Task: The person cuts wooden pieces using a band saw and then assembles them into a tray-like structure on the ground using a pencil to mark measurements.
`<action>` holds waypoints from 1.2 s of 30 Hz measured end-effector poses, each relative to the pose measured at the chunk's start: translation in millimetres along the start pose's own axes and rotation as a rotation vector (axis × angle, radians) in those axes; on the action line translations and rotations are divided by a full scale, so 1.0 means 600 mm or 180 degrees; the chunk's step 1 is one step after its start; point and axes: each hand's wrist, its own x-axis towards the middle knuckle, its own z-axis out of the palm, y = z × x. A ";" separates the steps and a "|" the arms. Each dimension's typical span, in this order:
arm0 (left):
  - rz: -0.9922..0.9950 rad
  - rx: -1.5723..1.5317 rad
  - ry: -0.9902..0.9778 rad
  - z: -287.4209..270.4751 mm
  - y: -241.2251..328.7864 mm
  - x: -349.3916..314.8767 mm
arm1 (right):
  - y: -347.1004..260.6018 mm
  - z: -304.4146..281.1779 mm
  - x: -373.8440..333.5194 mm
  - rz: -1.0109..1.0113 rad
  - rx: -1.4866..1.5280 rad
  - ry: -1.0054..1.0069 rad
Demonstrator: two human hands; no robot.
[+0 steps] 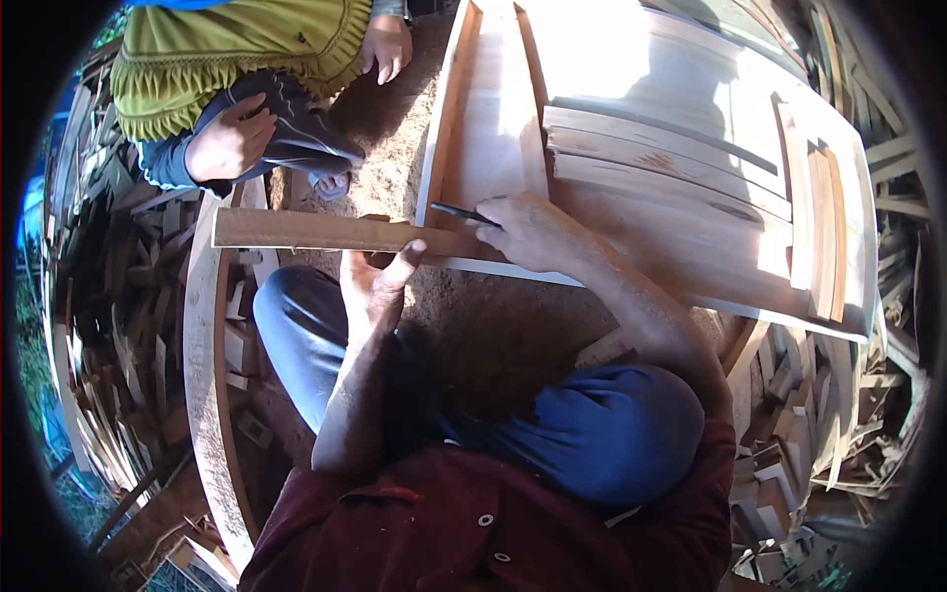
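Palm-down, right hand (533,232) presses pencil (464,212) against wooden strip (316,232).

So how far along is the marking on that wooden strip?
Done: several slats already lie on the large panel. In hand: the left hand steadies the strip while the right hand holds a pencil at it. No finished mark is visible, so marking looks unfinished.

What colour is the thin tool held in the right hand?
Black: the pencil-like tool in the right hand looks dark, best seen in the head view.
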 end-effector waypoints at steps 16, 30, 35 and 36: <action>0.0047 0.0370 -0.0123 0.020 0.022 -0.007 | -0.023 -0.048 -0.011 0.1087 0.1560 0.0865; 0.0238 0.1130 0.0011 0.011 -0.012 -0.004 | -0.037 -0.131 -0.146 0.0505 0.1314 0.1920; -0.0879 0.1785 -0.0509 -0.009 -0.146 0.002 | -0.098 -0.102 -0.096 0.0861 0.1273 0.0717; -0.0049 0.2101 -0.0538 0.022 -0.045 0.007 | -0.099 -0.112 -0.091 0.0907 0.1344 0.0559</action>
